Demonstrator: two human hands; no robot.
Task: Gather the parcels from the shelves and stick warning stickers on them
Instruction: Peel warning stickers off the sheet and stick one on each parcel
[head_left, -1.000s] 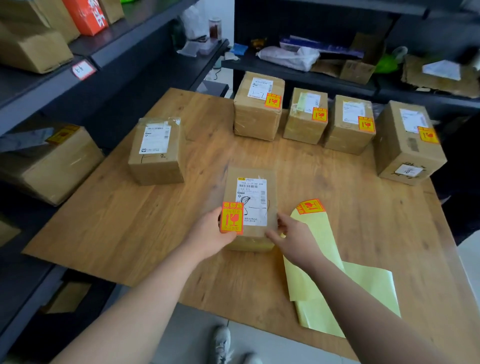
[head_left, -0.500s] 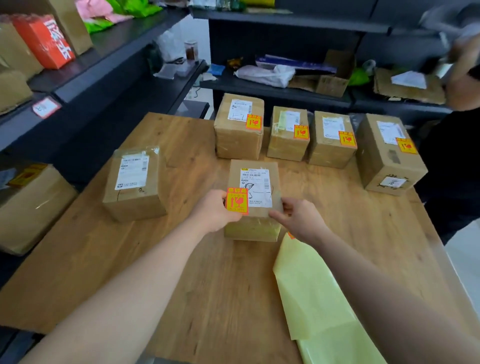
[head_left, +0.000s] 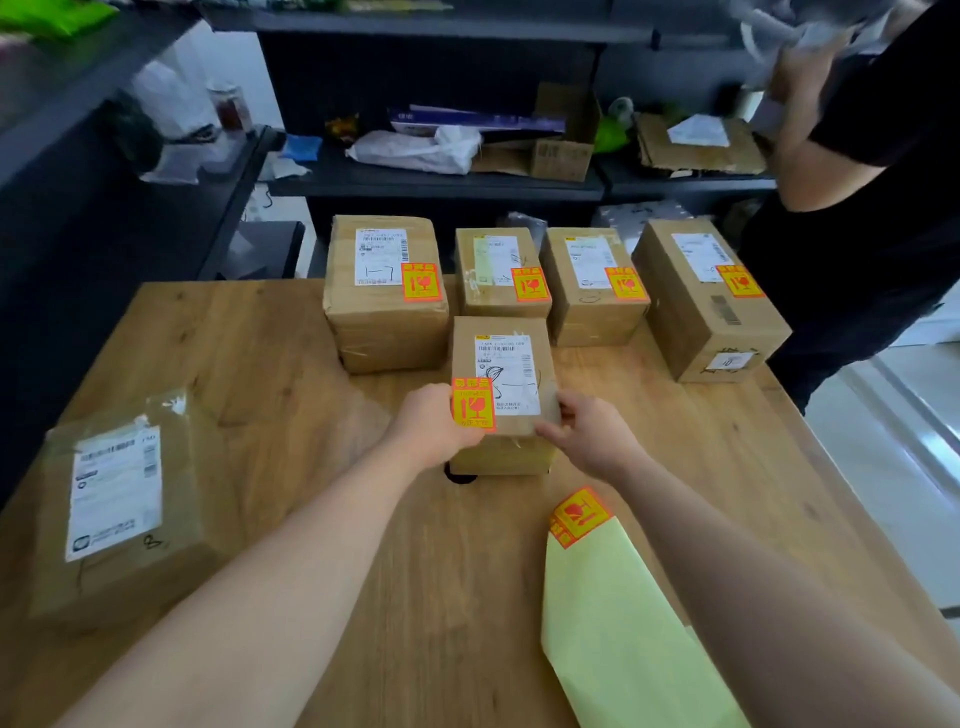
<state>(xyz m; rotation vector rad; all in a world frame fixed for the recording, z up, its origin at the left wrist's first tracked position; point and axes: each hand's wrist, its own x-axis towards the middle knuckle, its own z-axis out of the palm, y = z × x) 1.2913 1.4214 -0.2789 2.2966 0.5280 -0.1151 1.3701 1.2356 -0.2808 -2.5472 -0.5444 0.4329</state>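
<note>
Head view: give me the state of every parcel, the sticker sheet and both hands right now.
Middle parcel: stickered, held by both hands.
Left hand: grips its near left edge.
Right hand: grips its near right corner.
Back-row parcels: all four stickered.
Left parcel: no sticker.
Sticker sheet: one sticker showing at its tip.

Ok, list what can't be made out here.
Head view, white shipping label on the brown cardboard parcel: print too blurred to read.
Parcel's near corners: covered by the left hand and right hand.
The pale yellow backing sheet: cut by the bottom edge and hidden by the right forearm.
The bundle held by the person in black: blurred, cropped at top.
</note>
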